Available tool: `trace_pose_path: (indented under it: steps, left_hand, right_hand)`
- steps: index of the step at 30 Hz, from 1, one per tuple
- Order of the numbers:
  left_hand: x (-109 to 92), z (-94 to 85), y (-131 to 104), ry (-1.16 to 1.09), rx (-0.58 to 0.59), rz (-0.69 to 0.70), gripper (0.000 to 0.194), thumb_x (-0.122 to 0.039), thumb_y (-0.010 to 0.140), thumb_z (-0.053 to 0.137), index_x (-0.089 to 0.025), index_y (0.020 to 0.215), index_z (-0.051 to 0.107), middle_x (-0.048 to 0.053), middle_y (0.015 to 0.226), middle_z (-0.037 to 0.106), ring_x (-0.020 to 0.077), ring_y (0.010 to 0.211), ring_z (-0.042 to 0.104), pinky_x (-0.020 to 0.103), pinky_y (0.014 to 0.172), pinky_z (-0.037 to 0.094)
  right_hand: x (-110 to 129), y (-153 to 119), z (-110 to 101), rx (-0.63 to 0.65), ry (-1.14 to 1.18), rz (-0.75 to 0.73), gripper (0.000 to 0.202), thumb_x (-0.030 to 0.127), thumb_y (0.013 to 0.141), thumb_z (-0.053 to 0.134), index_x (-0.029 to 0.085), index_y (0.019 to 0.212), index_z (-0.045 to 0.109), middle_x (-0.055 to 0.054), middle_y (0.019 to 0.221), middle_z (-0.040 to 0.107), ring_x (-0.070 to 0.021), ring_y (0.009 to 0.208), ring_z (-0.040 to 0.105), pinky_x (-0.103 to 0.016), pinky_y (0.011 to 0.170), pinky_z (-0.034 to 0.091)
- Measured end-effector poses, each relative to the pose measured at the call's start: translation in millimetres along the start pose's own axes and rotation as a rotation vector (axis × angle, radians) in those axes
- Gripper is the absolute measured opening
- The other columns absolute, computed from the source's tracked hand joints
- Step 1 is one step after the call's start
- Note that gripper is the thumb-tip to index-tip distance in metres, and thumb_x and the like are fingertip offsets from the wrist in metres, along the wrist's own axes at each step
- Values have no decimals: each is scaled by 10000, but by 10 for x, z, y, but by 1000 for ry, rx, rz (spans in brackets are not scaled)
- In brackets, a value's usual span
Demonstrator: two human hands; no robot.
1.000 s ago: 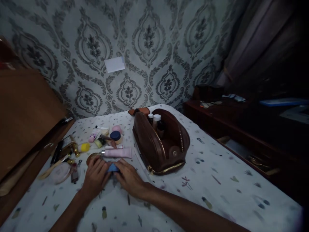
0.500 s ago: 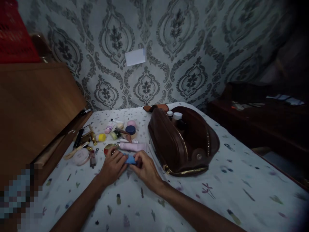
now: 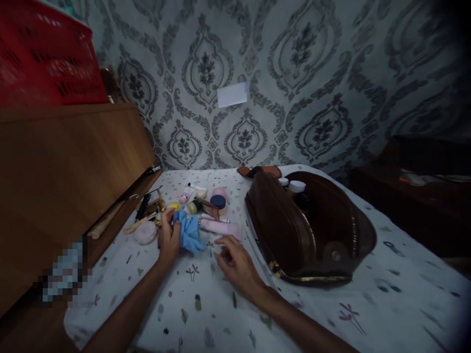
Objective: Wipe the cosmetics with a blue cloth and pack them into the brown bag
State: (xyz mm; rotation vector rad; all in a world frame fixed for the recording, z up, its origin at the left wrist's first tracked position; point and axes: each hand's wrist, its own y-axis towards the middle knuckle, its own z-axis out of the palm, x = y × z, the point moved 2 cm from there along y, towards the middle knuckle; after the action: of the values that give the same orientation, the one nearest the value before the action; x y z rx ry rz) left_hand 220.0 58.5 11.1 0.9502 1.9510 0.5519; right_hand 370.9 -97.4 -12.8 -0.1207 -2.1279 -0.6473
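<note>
A crumpled light-blue cloth [image 3: 191,236] hangs from my left hand [image 3: 170,239], whose fingers are closed on its left side. My right hand [image 3: 237,265] hovers just right of the cloth, fingers apart and slightly curled, holding nothing. Behind both hands lies a pale pink tube [image 3: 221,228]. A jar with a dark blue lid [image 3: 218,201] stands farther back beside a pink round item [image 3: 220,192]. To the left of my left hand is a round pale pink compact [image 3: 146,232]. The cloth and hand hide part of the cosmetics pile.
A brown leather bag [image 3: 279,228] sits unzipped at the right, white-capped containers [image 3: 297,186] inside. Several small cosmetics and a wooden-handled brush [image 3: 138,224] lie at the left. A wooden board [image 3: 73,171] with a red basket [image 3: 55,59] on top borders the left side.
The blue cloth was bunched small between both hands; now it is spread looser in my left hand. My right hand has let go and moved right. The view has shifted left.
</note>
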Motion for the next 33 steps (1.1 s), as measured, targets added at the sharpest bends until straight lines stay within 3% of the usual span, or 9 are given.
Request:
trace_pose_path:
  steps: [3,6,12,16,19,22,27,29,33]
  left_hand:
    - [-1,34,31,-144,139,-95,321,-326,1000,351,-193,1190,573,93,1154,651,219,1087,603,368,941,475]
    - [-42,35,47,-164,287,-70,327,-383,976,417,-183,1092,649,86,1066,673,230,1043,613,364,938,462]
    - [-89,-22,14,-161,313,-38,293,-384,926,528,-179,1114,618,81,1050,674,221,989,619,337,895,463]
    - [-230,-13,-37,-218,332,-72,289,-392,976,425,-175,990,616,41,897,655,179,835,601,294,788,455]
    - [-326,-12,-61,-252,332,-129,326,-412,986,392,-183,837,570,-21,711,553,139,663,528,255,651,415]
    - [-357,-19,-71,-264,332,-173,317,-433,975,407,-188,850,566,-43,665,523,129,609,503,241,603,401]
    - [-307,14,-69,-262,302,-240,303,-458,950,444,-198,954,601,-26,751,624,153,689,584,248,655,454]
    - [-286,49,-62,-265,282,-272,288,-447,936,470,-199,1004,599,-3,846,666,174,778,620,267,720,479]
    - [-253,94,-42,-283,207,-273,336,-398,929,492,-192,1187,554,62,1106,665,212,1019,619,327,901,478]
  right_hand:
    - [48,85,101,96,-47,-35,298,128,815,541,207,1101,568,-45,969,576,-188,798,587,-326,737,500]
    - [93,225,244,156,-61,-39,333,130,802,554,182,1131,535,-84,1047,563,-218,884,583,-375,821,504]
    - [97,348,441,149,-53,56,339,147,778,577,191,1108,514,-90,1060,555,-259,1004,571,-419,903,491]
    - [130,263,361,149,0,41,457,142,761,596,180,1204,492,-111,1150,559,-271,1095,548,-432,963,462]
    - [144,195,255,190,27,58,519,177,727,680,176,1216,505,-113,1180,572,-282,1121,543,-432,976,450]
    - [145,151,183,215,18,39,544,214,700,739,178,1201,530,-110,1169,593,-295,1120,541,-440,978,441]
    - [136,128,173,213,19,-1,588,247,695,759,187,1235,533,-112,1198,617,-302,1101,549,-441,961,439]
    - [121,122,185,242,-4,3,571,249,688,760,184,1214,547,-113,1184,627,-305,1078,560,-444,942,447]
    - [76,108,196,285,24,17,746,270,682,776,185,1351,458,-141,1305,580,-323,1193,530,-463,1010,413]
